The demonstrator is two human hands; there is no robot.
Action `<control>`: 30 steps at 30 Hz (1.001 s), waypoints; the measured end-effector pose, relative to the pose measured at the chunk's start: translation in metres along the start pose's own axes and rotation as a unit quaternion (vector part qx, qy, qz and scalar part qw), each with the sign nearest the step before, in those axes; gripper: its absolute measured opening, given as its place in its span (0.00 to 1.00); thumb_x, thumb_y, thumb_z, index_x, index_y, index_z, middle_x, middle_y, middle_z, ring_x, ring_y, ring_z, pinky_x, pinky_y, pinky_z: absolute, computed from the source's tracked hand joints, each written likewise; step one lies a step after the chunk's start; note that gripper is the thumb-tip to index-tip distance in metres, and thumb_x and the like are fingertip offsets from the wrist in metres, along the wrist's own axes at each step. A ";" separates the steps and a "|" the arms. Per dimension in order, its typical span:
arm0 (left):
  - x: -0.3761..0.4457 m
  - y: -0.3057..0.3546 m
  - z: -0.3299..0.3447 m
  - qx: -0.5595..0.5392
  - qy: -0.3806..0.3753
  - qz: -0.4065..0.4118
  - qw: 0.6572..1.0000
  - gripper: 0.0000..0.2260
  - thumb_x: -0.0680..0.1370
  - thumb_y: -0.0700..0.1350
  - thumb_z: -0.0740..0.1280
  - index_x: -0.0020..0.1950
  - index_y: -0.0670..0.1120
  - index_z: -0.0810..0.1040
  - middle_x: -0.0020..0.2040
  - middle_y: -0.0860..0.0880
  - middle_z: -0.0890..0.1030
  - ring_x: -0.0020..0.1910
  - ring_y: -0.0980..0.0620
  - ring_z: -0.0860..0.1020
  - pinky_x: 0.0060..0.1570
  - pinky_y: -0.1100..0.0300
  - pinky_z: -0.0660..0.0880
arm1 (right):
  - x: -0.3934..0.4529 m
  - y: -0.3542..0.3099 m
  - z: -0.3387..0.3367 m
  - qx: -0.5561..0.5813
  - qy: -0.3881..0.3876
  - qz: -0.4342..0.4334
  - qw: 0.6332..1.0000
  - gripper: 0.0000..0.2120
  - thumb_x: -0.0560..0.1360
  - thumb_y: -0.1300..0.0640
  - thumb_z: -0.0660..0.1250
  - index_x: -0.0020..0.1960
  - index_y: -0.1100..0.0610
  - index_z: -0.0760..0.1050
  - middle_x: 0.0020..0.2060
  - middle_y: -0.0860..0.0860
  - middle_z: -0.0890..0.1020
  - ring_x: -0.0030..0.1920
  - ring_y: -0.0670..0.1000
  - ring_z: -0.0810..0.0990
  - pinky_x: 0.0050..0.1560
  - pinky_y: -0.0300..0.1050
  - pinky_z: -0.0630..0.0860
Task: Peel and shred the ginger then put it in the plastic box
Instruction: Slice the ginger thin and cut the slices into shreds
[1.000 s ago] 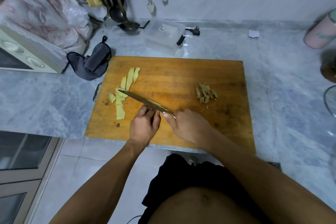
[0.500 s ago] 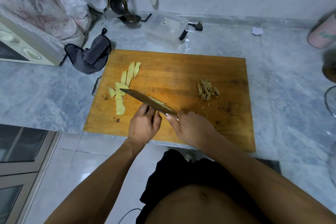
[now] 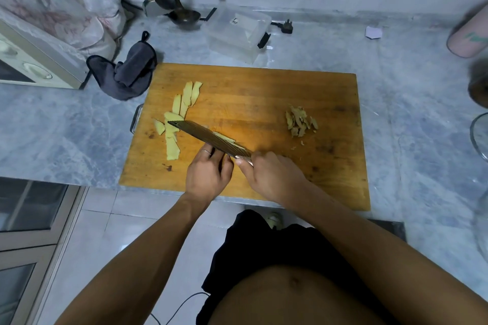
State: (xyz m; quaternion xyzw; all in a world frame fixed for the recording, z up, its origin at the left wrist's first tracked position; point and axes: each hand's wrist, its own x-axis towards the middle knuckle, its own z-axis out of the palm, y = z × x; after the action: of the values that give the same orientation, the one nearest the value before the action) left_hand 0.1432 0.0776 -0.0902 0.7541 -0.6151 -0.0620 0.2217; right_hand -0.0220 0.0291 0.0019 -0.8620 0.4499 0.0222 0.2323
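My right hand (image 3: 274,179) was wrapped tight round the handle of the knife (image 3: 208,137), blade slanting out to the far left across the cutting board (image 3: 264,92). My left hand (image 3: 208,177) sat just left of it at the near part of the board, fingers curled down and tucked under the blade; what they pinned was hidden, probably the last ginger piece, can't tell. Ginger slices (image 3: 179,113) lay in a loose line at the left of the board, the knife tip over the middle ones. Peel scraps (image 3: 301,121) sat in a heap well apart to the right. The plastic box (image 3: 237,31) stood on the counter beyond the far edge of the board, nothing visible inside. Risks as I judged them: left fingertips were touching or nearly touching the blade, so a slip on wet ginger could nick them. Slices were scattered, not stacked, so shredding could come out uneven or push pieces off the left edge. Scraps could get swept in with the shreds if I scooped carelessly. The box was far, so shreds could drop on the counter on the way.
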 end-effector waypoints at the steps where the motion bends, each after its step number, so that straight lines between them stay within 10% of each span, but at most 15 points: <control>1: 0.000 0.000 0.000 0.000 -0.002 0.001 1.000 0.11 0.77 0.46 0.65 0.55 0.45 0.83 0.57 0.43 0.79 0.48 0.40 0.79 0.36 0.57 0.74 | -0.001 0.000 0.000 0.002 0.000 0.000 1.000 0.25 0.84 0.40 0.49 0.52 0.59 0.74 0.46 0.58 0.82 0.47 0.63 0.82 0.38 0.47 0.67; 30: -0.001 0.001 -0.001 0.016 -0.019 -0.007 1.000 0.11 0.77 0.46 0.63 0.50 0.43 0.83 0.48 0.42 0.80 0.45 0.40 0.79 0.36 0.61 0.67 | -0.001 -0.004 0.003 -0.007 -0.001 0.001 1.000 0.27 0.84 0.39 0.48 0.55 0.60 0.74 0.46 0.59 0.82 0.48 0.62 0.83 0.38 0.47 0.67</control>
State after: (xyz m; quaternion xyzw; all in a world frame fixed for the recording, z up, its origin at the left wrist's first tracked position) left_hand 0.1424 0.0785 -0.0885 0.7605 -0.6147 -0.0683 0.1977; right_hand -0.0187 0.0335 0.0009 -0.8633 0.4502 0.0269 0.2266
